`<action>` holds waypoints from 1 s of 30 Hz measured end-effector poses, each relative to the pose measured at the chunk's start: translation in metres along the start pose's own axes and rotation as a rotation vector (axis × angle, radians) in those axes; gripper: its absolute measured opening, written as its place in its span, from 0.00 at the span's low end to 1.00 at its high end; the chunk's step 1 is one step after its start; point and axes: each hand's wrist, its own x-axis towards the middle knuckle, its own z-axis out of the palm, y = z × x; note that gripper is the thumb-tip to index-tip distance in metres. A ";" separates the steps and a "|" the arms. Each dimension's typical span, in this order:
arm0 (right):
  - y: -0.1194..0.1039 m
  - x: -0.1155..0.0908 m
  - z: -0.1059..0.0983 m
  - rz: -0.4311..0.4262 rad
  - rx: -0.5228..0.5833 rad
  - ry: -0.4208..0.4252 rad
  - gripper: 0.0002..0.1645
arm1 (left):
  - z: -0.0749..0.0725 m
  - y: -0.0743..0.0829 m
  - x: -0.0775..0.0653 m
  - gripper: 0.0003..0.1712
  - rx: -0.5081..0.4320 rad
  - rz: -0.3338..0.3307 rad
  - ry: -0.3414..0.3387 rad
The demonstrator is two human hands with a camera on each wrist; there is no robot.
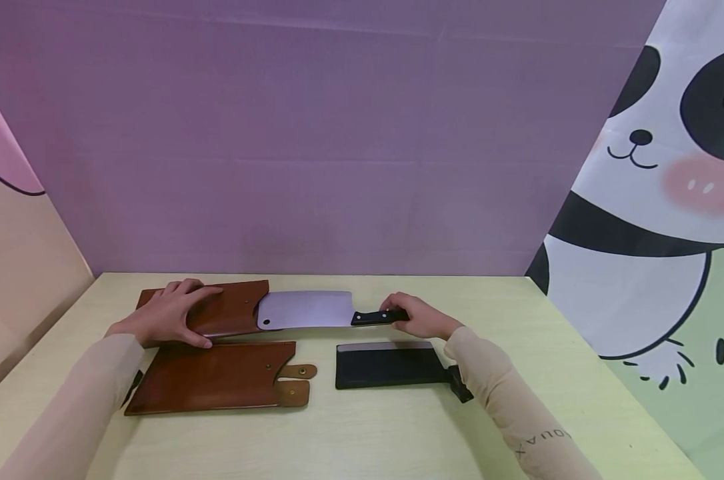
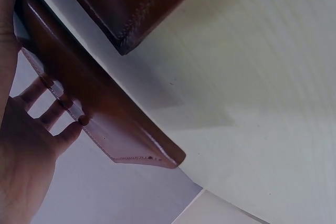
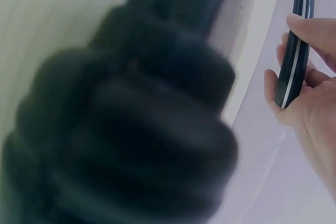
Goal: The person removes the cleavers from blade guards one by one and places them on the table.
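Note:
At the back left my left hand (image 1: 165, 315) grips a brown leather sheath (image 1: 236, 303), thumb along its near edge. In the left wrist view, fingertips (image 2: 68, 136) curl against the sheath's edge. My right hand (image 1: 421, 316) holds a cleaver (image 1: 308, 309) by its riveted black handle (image 3: 295, 61). Its bare silver blade lies level in line with the sheath, the holed front end right at the sheath's notched mouth. Nearer the front lies a second brown sheath (image 1: 218, 379), its two snap straps spread open to the right.
A second cleaver (image 1: 392, 367), with a black blade and a pale edge strip, lies on the pale table (image 1: 350, 440) below my right hand. My right sleeve (image 1: 482, 367) covers part of its handle. A purple cloth wall (image 1: 338, 147) rises behind the table.

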 end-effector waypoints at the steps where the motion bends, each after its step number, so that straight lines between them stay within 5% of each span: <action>1: 0.001 0.000 0.000 -0.001 0.002 0.002 0.17 | -0.001 0.000 0.000 0.57 0.002 -0.001 0.000; 30: 0.019 -0.021 -0.011 0.079 0.032 0.038 0.17 | -0.009 -0.003 -0.007 0.57 0.038 0.025 0.014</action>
